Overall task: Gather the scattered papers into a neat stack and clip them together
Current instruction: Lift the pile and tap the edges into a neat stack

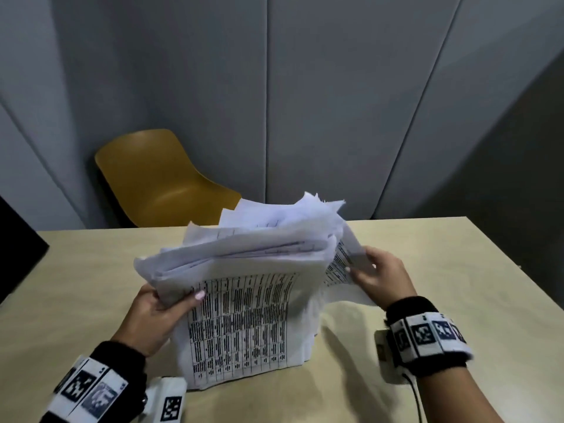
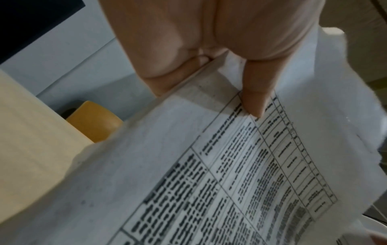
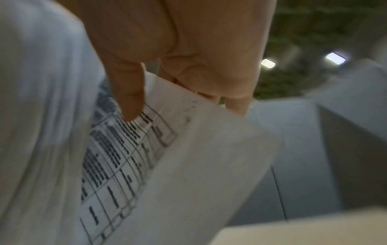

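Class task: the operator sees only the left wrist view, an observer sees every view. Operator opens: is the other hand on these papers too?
Observer: Yes. The right hand pinches a sheet at the right side of the papers.
Operator: Do they lie flat?
Observer: No. In the head view they stand on their lower edge on the table, tops splayed unevenly.
Operator: Any clip on them?
Observer: None visible. The left hand grips the left edge.

Looking like an office or meeting room: grey panelled walls (image 1: 335, 102) enclosing a pale wooden table (image 1: 457, 270), a mustard plastic chair (image 1: 158, 181) standing behind it, printed table sheets (image 1: 244, 325) being handled there.
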